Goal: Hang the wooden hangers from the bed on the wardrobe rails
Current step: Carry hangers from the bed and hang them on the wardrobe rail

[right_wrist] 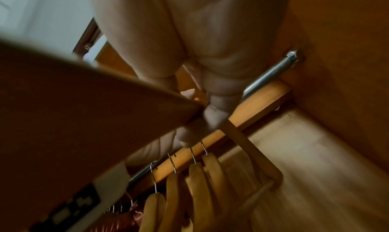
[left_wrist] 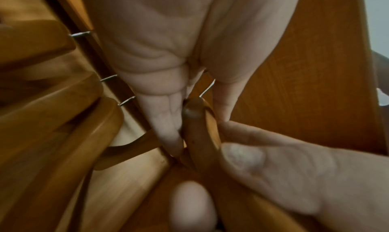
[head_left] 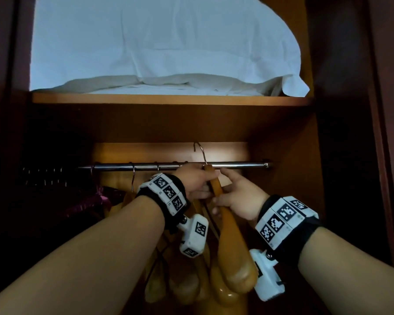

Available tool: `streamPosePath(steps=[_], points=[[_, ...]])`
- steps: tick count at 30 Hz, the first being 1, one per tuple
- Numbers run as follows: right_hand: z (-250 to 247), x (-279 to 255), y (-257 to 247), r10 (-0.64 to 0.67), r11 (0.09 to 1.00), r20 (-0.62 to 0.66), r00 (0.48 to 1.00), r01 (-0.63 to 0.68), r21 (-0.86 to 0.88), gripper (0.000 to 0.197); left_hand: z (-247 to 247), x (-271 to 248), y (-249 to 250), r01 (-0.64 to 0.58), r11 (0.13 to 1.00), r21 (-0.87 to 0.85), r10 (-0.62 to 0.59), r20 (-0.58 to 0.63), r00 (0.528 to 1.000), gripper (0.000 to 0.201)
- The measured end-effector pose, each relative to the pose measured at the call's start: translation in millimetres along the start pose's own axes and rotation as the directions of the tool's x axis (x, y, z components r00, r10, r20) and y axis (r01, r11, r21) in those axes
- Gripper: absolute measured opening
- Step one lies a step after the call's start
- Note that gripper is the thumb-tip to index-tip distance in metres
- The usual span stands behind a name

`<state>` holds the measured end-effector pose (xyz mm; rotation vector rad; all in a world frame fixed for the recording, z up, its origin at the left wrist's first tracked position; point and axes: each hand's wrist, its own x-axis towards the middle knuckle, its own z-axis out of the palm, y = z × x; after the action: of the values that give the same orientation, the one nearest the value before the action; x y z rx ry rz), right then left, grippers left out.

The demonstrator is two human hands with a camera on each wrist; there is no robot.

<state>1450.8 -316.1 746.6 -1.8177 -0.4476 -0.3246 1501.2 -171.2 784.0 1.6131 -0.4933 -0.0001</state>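
A wooden hanger [head_left: 229, 233] is held upright in front of the chrome wardrobe rail [head_left: 237, 165]. Its metal hook [head_left: 200, 149] stands above the rail, not resting on it. My left hand [head_left: 200, 185] grips the hanger's neck from the left. My right hand [head_left: 223, 189] pinches the hanger from the right, just below the neck. In the left wrist view my left hand's fingers [left_wrist: 168, 129] and thumb press on either side of the hanger's neck [left_wrist: 200, 132]. Several wooden hangers [head_left: 187, 285] hang on the rail to the left.
A shelf [head_left: 168, 99] above the rail carries white bedding [head_left: 164, 48]. Purple padded hangers [head_left: 96, 198] hang at the rail's far left. The rail's right part up to its end bracket [right_wrist: 291, 55] carries nothing. The wardrobe's side wall [head_left: 341, 155] stands at the right.
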Motion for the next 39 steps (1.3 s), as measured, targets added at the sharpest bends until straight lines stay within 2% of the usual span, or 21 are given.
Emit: streamPosePath(steps=[3, 4, 6, 9, 14, 19, 24, 27, 29, 31, 33, 34, 35, 36, 39], points=[[4.6, 3.6, 7.1, 0.015, 0.999, -0.069, 0.997, -0.012, 0.050, 0.084, -10.9, 7.1, -2.9, 0.023, 0.999, 0.027, -0.023, -0.008, 1.000, 0.075], [5.7, 3.4, 8.8, 0.021, 0.998, -0.090, 0.996, -0.017, 0.054, 0.083, -14.1, 7.5, -3.0, 0.017, 0.999, 0.040, -0.017, -0.004, 1.000, 0.078], [6.1, 3.5, 13.2, 0.035, 0.998, -0.126, 0.991, -0.028, 0.062, 0.081, -19.8, 7.5, -3.5, -0.007, 0.999, 0.045, 0.007, -0.007, 1.000, 0.071], [4.9, 4.7, 22.3, 0.046, 0.998, -0.172, 0.984, -0.038, 0.046, 0.074, -26.6, 4.1, -2.9, -0.075, 0.996, 0.056, 0.080, -0.087, 0.993, 0.044], [2.6, 9.5, 36.3, 0.046, 0.998, -0.237, 0.970, -0.057, -0.039, 0.059, -41.0, -1.8, -0.8, -0.198, 0.970, 0.141, 0.231, -0.293, 0.928, 0.018], [6.7, 12.3, 52.3, 0.058, 0.993, -0.238, 0.970, -0.080, -0.084, 0.051, -52.1, -6.8, -2.3, -0.183, 0.967, 0.177, 0.236, -0.354, 0.905, 0.014], [8.7, 18.2, 59.8, 0.069, 0.994, -0.195, 0.978, -0.085, -0.075, 0.055, -55.7, -8.7, -4.4, -0.200, 0.966, 0.165, 0.250, -0.389, 0.887, 0.014], [8.3, 18.8, 61.9, 0.079, 0.992, -0.164, 0.983, -0.094, -0.087, 0.059, -57.7, -6.8, -8.4, -0.200, 0.949, 0.242, 0.287, -0.415, 0.863, 0.016], [7.3, 18.7, 63.5, 0.094, 0.991, -0.145, 0.985, -0.107, -0.083, 0.062, -59.9, -4.4, -11.0, -0.179, 0.887, 0.425, 0.367, -0.418, 0.831, 0.017], [5.8, 18.1, 64.0, 0.107, 0.988, -0.123, 0.987, -0.119, -0.097, 0.062, -61.2, -3.0, -11.0, -0.173, 0.756, 0.632, 0.473, -0.343, 0.812, 0.020], [4.0, 16.6, 63.2, 0.114, 0.982, -0.104, 0.988, -0.128, -0.140, 0.062, -63.6, -0.8, -8.6, -0.109, 0.496, 0.862, 0.560, -0.222, 0.798, 0.034], [2.6, 15.5, 62.7, 0.115, 0.976, -0.097, 0.989, -0.130, -0.173, 0.062, -64.9, 0.5, -7.6, -0.052, 0.348, 0.936, 0.570, -0.168, 0.804, 0.044], [1.2, 14.5, 62.2, 0.116, 0.970, -0.091, 0.989, -0.133, -0.203, 0.063, -66.7, 1.4, -6.8, -0.006, 0.242, 0.970, 0.553, -0.133, 0.822, 0.053], [0.1, 13.2, 61.0, 0.123, 0.965, -0.087, 0.989, -0.140, -0.224, 0.062, -68.5, 2.5, -6.5, 0.025, 0.193, 0.981, 0.507, -0.121, 0.853, 0.061], [-4.3, 10.7, 58.9, 0.145, 0.944, -0.081, 0.986, -0.162, -0.286, 0.065, -72.5, 7.9, -11.3, 0.054, 0.203, 0.978, 0.370, -0.128, 0.920, 0.074]])
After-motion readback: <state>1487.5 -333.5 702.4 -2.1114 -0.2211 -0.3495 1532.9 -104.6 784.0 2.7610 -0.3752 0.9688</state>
